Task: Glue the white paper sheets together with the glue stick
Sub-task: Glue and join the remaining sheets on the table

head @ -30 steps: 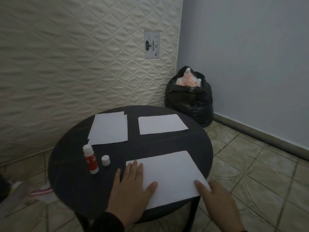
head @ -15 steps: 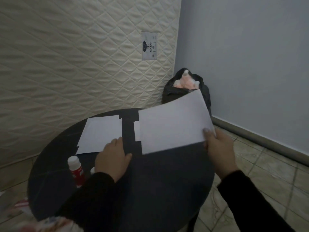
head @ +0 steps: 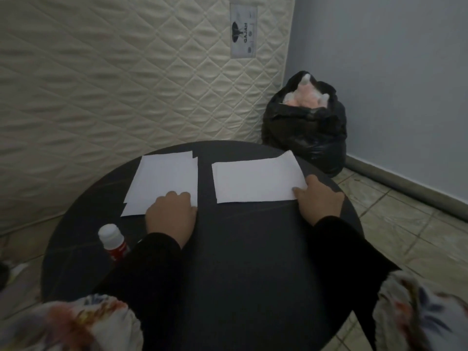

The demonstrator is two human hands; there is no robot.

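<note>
Two lots of white paper lie at the far side of the round black table (head: 253, 274). The left stack (head: 164, 178) shows offset corners of a sheet beneath. My left hand (head: 172, 216) rests with curled fingers on its near edge. On the right lies a sheet (head: 255, 181) on top of another. My right hand (head: 320, 201) pinches its near right corner, thumb on the paper. The red glue stick (head: 112, 240) stands uncapped at the near left, partly hidden by my left sleeve. Its cap is not visible.
A quilted mattress (head: 114, 72) leans against the wall behind the table. A full black rubbish bag (head: 306, 127) sits on the tiled floor in the corner at the far right. Patterned fabric shows at both lower corners of the view.
My right hand lifted the near sheet and carried it to the far right, laying it on the sheet there. My left hand moved forward onto the left stack.
</note>
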